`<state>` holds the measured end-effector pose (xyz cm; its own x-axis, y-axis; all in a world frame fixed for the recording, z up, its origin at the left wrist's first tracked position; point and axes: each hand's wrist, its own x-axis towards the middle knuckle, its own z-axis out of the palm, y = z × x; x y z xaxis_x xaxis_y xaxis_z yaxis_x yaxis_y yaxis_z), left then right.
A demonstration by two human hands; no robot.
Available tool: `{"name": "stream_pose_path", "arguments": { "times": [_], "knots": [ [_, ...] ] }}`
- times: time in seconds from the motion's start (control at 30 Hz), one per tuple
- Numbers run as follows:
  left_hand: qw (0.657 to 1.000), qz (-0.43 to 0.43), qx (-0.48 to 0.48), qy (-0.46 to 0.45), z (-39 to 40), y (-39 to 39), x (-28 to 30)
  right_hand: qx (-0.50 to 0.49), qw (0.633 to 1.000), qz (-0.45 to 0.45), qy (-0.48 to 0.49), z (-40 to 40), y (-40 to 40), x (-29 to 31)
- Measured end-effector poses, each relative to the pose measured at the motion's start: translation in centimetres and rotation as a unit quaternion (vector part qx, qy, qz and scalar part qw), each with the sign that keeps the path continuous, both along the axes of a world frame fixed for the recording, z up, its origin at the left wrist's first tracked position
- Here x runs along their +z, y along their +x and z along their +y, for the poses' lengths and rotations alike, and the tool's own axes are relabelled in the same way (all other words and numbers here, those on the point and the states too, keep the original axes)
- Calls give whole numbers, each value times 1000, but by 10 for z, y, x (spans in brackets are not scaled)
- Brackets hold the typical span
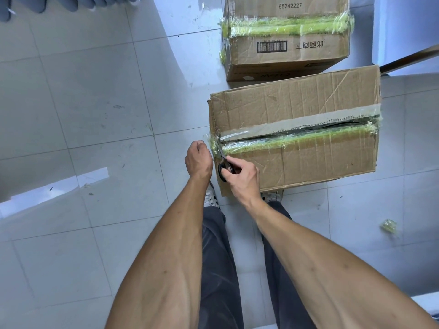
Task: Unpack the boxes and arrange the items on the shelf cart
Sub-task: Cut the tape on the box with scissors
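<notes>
A brown cardboard box stands on the tiled floor at my feet, its top seam slit open along a strip of green-tinted clear tape. My right hand grips black-handled scissors whose blades point into the tape at the box's left end. Beside that corner, my left hand has curled fingers that pinch a loose end of the tape. Behind it stands a second, sealed cardboard box with a barcode and the same green tape.
Grey floor tiles spread to the left. A crumpled scrap of tape lies on the floor at the right. A blue wall and a dark rail are at the far right. My shoes and trousers are below the box.
</notes>
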<state>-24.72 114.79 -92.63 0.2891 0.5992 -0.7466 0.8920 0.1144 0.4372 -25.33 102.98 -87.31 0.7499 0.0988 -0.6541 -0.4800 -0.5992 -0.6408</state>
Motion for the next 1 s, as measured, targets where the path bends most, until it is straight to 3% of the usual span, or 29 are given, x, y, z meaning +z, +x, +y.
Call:
{"name": "stream_pose_path", "arguments": {
  "times": [0.2, 0.27, 0.4, 0.47, 0.53, 0.67, 0.77, 0.9, 1.0],
  "knots": [
    [1000, 3, 3, 6, 1, 0, 0, -83, 994, -25, 64, 41, 44, -1],
    [1000, -1, -13, 9, 1, -6, 1, -81, 994, -1, 69, 43, 27, 3],
    [997, 35, -58, 21, -1, -19, 1, -172, 982, 64, 37, 25, -17, 5],
    [992, 57, -91, 60, -2, -24, 4, -195, 979, 56, 8, 12, -34, 5],
    [973, 44, -180, 140, -6, -27, 7, -218, 975, 16, -32, 0, -45, 7],
    [905, -85, -348, 228, -25, -16, 18, -316, 936, -33, -150, -25, -45, 5],
    [873, -115, -416, 227, -43, 2, 24, -327, 926, 0, -191, -46, -39, 0],
    [861, -86, -464, 188, -51, 7, 26, -247, 948, 7, -202, -67, -41, 0],
    [822, -53, -538, 178, -44, 9, 29, -210, 957, 21, -199, -75, -47, 4]
  ]
}}
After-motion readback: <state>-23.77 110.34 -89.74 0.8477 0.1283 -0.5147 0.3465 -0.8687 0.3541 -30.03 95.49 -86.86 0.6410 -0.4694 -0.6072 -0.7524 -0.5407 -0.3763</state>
